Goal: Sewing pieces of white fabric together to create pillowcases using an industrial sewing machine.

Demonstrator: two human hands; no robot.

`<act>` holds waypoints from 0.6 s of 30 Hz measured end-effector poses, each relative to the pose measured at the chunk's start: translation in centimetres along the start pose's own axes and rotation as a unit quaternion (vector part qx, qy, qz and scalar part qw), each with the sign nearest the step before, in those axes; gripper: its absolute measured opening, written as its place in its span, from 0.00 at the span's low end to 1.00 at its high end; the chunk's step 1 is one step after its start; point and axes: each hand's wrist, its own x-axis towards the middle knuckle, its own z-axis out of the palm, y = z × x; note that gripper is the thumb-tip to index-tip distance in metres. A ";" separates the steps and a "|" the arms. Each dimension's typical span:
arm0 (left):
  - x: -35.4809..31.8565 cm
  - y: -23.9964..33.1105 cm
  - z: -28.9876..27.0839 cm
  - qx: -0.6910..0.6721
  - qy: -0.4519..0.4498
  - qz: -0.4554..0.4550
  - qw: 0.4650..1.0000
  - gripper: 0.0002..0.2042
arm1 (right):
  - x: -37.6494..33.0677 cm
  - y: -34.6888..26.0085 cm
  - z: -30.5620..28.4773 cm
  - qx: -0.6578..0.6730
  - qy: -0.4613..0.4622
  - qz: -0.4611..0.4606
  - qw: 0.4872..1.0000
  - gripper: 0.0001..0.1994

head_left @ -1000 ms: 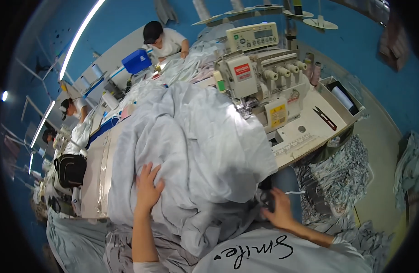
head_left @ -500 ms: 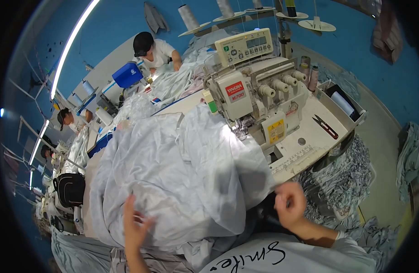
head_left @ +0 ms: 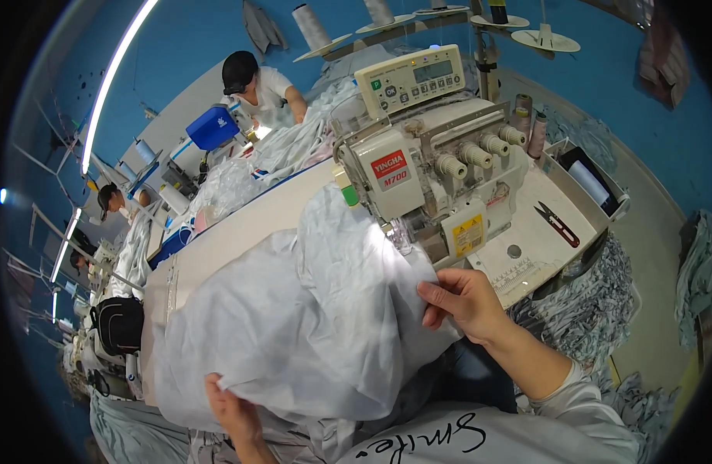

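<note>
Holding a large pale grey fabric piece [head_left: 294, 340] with both hands, the person has it heaped on the counter [head_left: 240, 232] in front of an overlock sewing machine [head_left: 425, 170].

Left side: the left hand [head_left: 230, 408] is at the lower edge of the cloth, thumb on top and the fingers tucked beneath, pinching the hem. How firmly it grips cannot be told, as the cloth hides most of the hand. Much of the fabric hangs over the near edge of the counter toward the lap; its weight could drag the piece off if this pinch slackens.

Centre: the fabric is bunched in deep folds, its upper end lying against the machine's front just beside the needle area. A hidden fold could be fed under and stitched into the seam, or a loose layer could be caught by the knife.

Right side: the right hand [head_left: 462, 300] clamps the cloth's right edge, fingers curled together over the fold, thumb beneath. It sits near the machine bed; judged a finger hazard should it move closer to the needle.

Further right, red-handled thread snips [head_left: 558, 224] lie loose on the counter, well apart from the cloth, though a sweeping pull of fabric might snag them. Offcuts [head_left: 580, 309] heaped below the counter edge are a possible trip or tangle point.
</note>
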 end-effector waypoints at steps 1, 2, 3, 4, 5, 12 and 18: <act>0.1 0.9 1.0 -0.076 0.044 0.057 0.994 0.10 | 0.1 -0.1 0.0 0.006 0.000 0.005 1.000 0.09; 0.1 1.6 1.3 -0.077 0.042 0.056 0.995 0.10 | 0.2 -0.1 -0.2 0.006 0.002 0.004 1.000 0.09; 0.1 2.3 1.5 -0.067 0.009 0.075 0.995 0.13 | 0.2 -0.1 -0.4 0.005 -0.004 0.009 1.000 0.10; 0.3 2.8 1.5 -0.056 -0.023 0.094 0.994 0.16 | 0.4 -0.1 -0.5 0.005 -0.012 0.014 1.000 0.10; 0.0 3.1 0.2 -0.039 -0.012 0.090 0.995 0.26 | 0.4 -0.4 -0.6 0.007 -0.013 0.014 1.000 0.10; 0.4 3.6 0.2 0.266 0.111 0.315 0.904 0.35 | 0.6 -0.6 -0.5 -0.009 -0.030 0.020 0.999 0.10; 3.6 5.4 -3.7 0.341 0.001 0.421 0.840 0.32 | 0.5 -1.1 -1.0 -0.012 -0.031 0.028 0.999 0.10</act>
